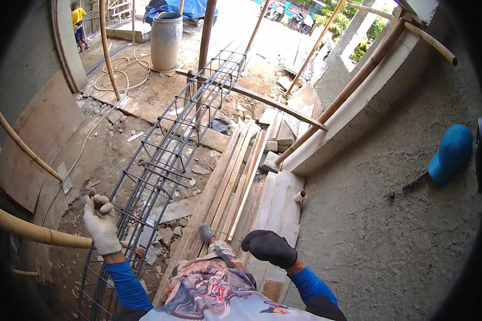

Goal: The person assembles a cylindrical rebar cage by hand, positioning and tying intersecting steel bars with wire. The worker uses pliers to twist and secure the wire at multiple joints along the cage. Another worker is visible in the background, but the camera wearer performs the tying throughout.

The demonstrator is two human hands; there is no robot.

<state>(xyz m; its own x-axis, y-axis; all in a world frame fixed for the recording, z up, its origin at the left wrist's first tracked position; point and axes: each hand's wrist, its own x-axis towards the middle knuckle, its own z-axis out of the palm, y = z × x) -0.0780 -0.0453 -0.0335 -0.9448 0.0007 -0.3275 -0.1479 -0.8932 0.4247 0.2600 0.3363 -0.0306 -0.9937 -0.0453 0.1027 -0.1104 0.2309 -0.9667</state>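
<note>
1. Left hand (pixel 102 223): pale glove, fingers curled, just beside the cage (pixel 163 172); whether it grips anything, one cannot tell.
2. Right hand (pixel 269 249): black glove, bunched near the planks (pixel 226 179); its contents are hidden.
3. The cage: dark ribbed bars, squarish ties, running forward across a crossbar (pixel 276 102).
4. Its near end fades at the lower edge.
5. The shirt (pixel 211 291) bears a creased print, unreadable.

Ribbed metal rebar cage (pixel 166 170); rough matt cement wall (pixel 380 219); wooden planks (pixel 226 184).
</note>
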